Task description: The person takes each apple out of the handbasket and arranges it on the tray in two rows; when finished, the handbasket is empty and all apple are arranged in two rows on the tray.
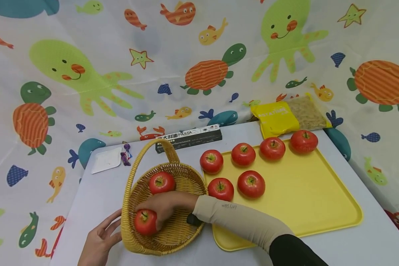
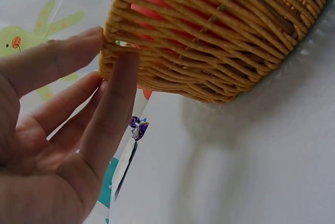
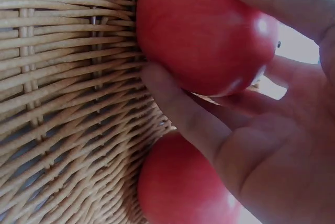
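Note:
Inside the wicker basket [image 1: 186, 170], my right hand [image 1: 167, 207] holds a red apple [image 1: 145, 222] low against the left wall. The right wrist view shows the fingers and thumb around this apple [image 3: 204, 30], close to the woven side. A second apple [image 1: 162, 182] lies farther back in the basket, and the right wrist view has an apple [image 3: 186, 182] below the held one. Fairly straight fingers of my left hand [image 1: 101, 238] touch the outside of the basket at its left; the left wrist view shows fingertips on the weave [image 2: 209, 41].
A yellow tray [image 1: 306, 195] at the right carries several red apples [image 1: 251, 184]. Behind stand a black pasta box [image 1: 189, 138] and a yellow pasta bag [image 1: 279, 116]. At the back left lie a small white tray [image 1: 106, 160] and purple-wrapped candies [image 1: 125, 156].

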A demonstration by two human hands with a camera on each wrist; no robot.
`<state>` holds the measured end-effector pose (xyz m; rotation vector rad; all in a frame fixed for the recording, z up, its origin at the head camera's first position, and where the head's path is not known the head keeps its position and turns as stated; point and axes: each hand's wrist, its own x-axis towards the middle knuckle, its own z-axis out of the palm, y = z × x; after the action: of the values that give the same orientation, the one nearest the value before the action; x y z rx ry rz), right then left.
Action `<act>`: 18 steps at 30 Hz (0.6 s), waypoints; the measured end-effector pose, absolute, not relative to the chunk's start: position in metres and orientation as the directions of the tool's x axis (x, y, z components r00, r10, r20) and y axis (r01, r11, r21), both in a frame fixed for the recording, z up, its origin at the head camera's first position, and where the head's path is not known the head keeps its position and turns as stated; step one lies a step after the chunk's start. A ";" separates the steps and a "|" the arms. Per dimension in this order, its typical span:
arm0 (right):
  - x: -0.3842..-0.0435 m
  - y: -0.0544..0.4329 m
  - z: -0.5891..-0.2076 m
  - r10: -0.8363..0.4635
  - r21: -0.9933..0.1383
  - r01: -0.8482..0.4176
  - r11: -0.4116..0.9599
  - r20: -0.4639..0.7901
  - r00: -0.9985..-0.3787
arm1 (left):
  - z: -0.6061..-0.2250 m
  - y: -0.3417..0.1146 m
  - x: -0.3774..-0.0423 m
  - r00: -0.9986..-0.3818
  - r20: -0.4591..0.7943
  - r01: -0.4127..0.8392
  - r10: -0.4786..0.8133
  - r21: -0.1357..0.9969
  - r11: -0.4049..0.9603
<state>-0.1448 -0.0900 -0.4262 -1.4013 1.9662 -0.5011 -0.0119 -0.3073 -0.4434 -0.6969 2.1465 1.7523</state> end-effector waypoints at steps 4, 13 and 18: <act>-0.145 -0.089 -0.422 -0.927 -0.639 -0.673 0.373 -0.285 -0.243 | -0.443 -0.307 -0.012 -0.840 -0.507 -0.534 -0.191 0.836 0.127; -0.143 -0.072 -0.395 -0.927 -0.667 -0.646 0.372 -0.225 -0.302 | -0.443 -0.309 -0.014 -0.833 -0.520 -0.546 -0.189 0.829 0.125; -0.143 -0.050 -0.387 -0.929 -0.771 -0.553 0.315 -0.133 -0.345 | -0.443 -0.310 -0.014 -0.826 -0.530 -0.556 -0.188 0.822 0.122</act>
<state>-0.1429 -0.0497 -0.3868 -1.3053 2.0104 -0.8487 -0.0135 -0.3096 -0.4433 -0.7283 2.1086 1.7583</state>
